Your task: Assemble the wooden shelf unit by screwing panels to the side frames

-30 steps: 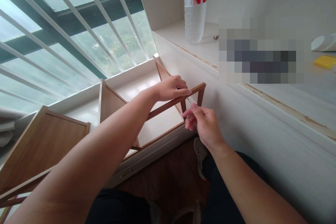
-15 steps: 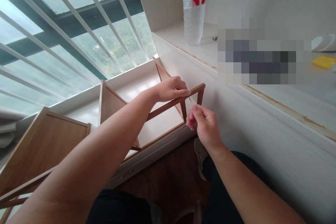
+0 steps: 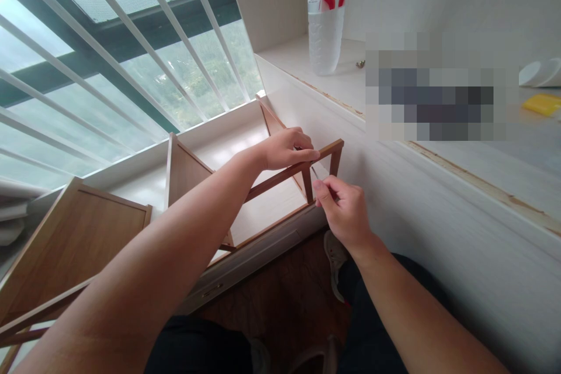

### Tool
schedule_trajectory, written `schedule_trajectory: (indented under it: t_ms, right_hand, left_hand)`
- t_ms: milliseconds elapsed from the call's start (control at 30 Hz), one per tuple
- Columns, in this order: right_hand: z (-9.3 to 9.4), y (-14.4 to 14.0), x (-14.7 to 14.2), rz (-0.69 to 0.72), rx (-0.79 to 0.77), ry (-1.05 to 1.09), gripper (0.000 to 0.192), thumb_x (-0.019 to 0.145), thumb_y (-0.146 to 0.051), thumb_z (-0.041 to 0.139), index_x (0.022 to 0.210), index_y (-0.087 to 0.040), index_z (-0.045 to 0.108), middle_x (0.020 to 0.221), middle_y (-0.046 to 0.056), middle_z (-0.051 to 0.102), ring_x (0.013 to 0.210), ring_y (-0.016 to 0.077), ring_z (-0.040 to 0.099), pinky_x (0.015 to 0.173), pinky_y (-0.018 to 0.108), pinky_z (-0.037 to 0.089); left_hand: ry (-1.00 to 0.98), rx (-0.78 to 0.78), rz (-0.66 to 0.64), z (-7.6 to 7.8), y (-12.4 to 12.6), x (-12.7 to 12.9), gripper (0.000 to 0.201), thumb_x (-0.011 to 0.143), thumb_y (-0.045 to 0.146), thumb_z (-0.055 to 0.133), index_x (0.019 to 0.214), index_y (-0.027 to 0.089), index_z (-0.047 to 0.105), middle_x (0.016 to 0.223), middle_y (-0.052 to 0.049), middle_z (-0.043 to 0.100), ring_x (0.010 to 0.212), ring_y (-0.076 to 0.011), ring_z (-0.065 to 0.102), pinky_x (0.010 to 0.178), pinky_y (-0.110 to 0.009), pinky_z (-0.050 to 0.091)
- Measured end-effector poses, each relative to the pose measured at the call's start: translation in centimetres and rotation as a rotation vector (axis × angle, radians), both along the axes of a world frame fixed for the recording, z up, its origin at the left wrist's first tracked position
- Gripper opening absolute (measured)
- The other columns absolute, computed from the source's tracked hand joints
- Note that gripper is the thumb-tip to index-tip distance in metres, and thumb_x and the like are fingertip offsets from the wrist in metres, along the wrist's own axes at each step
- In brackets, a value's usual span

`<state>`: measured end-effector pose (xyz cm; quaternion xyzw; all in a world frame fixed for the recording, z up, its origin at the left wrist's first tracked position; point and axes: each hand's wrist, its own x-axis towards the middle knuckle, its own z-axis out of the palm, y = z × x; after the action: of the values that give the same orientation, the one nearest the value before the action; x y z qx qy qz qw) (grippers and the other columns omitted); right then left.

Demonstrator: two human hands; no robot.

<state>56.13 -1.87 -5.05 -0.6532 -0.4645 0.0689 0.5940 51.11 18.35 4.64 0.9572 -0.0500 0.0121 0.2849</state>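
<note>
A brown wooden shelf unit (image 3: 115, 232) with several panels lies on its side along the windowsill. My left hand (image 3: 289, 149) is closed over the long wooden rail of its frame (image 3: 276, 180), close to the end where two short legs join. Just below and to the right, my right hand (image 3: 344, 204) pinches a thin metal rod (image 3: 315, 173), whose tip points up at the rail beside my left fingertips. Most of the rod is hidden in my fingers, so its exact kind cannot be made out.
A water bottle (image 3: 326, 17) stands on the pale ledge (image 3: 491, 172) at the right, with small metal pieces (image 3: 360, 63) near it. Farther right lie a yellow object (image 3: 542, 104) and a white cup-like object (image 3: 541, 72). White bars (image 3: 164, 14) cross the window at left.
My right hand has turned slightly, and the thin rod in it now slants the other way across the rail's underside. My left hand stays on the rail.
</note>
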Motion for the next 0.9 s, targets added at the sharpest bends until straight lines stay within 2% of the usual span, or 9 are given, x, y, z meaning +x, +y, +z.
schedule_trajectory:
  t_ms: [167, 333, 533, 900]
  right_hand:
    - [0.10, 0.12, 0.28, -0.025, 0.016, -0.035, 0.044, 0.104, -0.044, 0.054, 0.066, -0.022, 0.056, 0.058, -0.001, 0.058, 0.054, 0.0139, 0.051, 0.060, 0.029, 0.039]
    - [0.10, 0.26, 0.39, -0.022, 0.022, -0.059, 0.043, 0.104, -0.042, 0.053, 0.066, -0.022, 0.056, 0.057, -0.001, 0.056, 0.054, 0.0140, 0.052, 0.060, 0.029, 0.039]
    - [0.08, 0.29, 0.46, -0.021, 0.017, -0.080, 0.043, 0.104, -0.040, 0.053, 0.066, -0.021, 0.054, 0.057, -0.002, 0.055, 0.054, 0.0138, 0.050, 0.060, 0.029, 0.037]
    - [-0.03, 0.34, 0.58, 0.005, -0.025, -0.089, 0.046, 0.104, -0.041, 0.052, 0.063, -0.022, 0.049, 0.054, -0.002, 0.052, 0.052, 0.0138, 0.048, 0.058, 0.029, 0.036]
  left_hand:
    - [-0.005, 0.009, -0.003, -0.04, 0.04, 0.03, 0.046, 0.095, 0.043, 0.054, 0.055, 0.020, 0.049, 0.057, -0.001, 0.052, 0.062, -0.0144, 0.043, 0.077, -0.033, 0.041]
    - [-0.009, 0.003, -0.022, -0.09, 0.13, 0.09, 0.046, 0.096, 0.043, 0.053, 0.057, 0.019, 0.052, 0.060, -0.003, 0.056, 0.062, -0.0148, 0.044, 0.075, -0.033, 0.040]
    - [-0.006, -0.012, -0.022, -0.24, 0.29, 0.15, 0.047, 0.095, 0.046, 0.054, 0.056, 0.020, 0.048, 0.057, 0.000, 0.050, 0.060, -0.0136, 0.041, 0.071, -0.032, 0.038]
    - [0.002, -0.001, -0.008, -0.07, 0.08, 0.04, 0.048, 0.095, 0.045, 0.054, 0.055, 0.020, 0.046, 0.055, 0.001, 0.047, 0.060, -0.0137, 0.039, 0.076, -0.033, 0.039]
